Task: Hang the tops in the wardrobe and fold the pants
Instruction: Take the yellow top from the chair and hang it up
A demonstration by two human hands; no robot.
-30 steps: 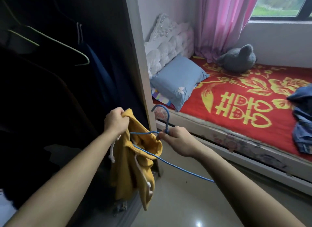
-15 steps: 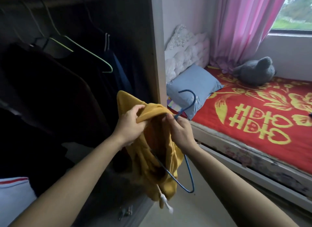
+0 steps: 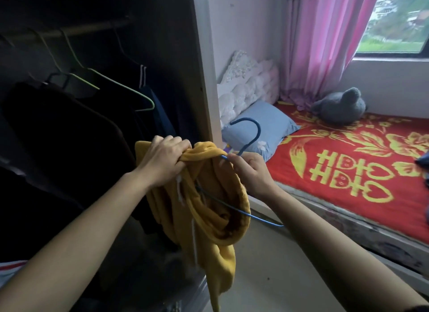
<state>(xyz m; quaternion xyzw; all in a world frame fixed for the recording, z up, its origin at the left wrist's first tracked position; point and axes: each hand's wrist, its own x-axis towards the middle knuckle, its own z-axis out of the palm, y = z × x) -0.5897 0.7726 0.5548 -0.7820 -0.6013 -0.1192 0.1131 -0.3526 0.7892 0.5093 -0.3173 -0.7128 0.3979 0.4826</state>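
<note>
A mustard-yellow hooded top (image 3: 216, 209) with white drawstrings hangs in front of me, beside the open wardrobe. My left hand (image 3: 162, 158) grips a bunched fold of its fabric at the top. My right hand (image 3: 249, 172) pinches the neck of a blue wire hanger (image 3: 249, 135), just below the hook. The hook points up. One hanger arm runs down through the garment's opening and juts out at the lower right.
The wardrobe's rail (image 3: 69, 31) carries dark clothes and a green wire hanger (image 3: 120, 88). Its side panel (image 3: 204, 68) stands just behind my hands. To the right a bed with a red cover (image 3: 348, 172) holds a blue pillow (image 3: 264, 130), a grey plush toy (image 3: 341, 106) and denim (image 3: 423, 160) at the edge.
My hands have lifted the top and hanger higher, toward the wardrobe. The hanger has gone from outside the yellow fabric to partly inside its opening.
</note>
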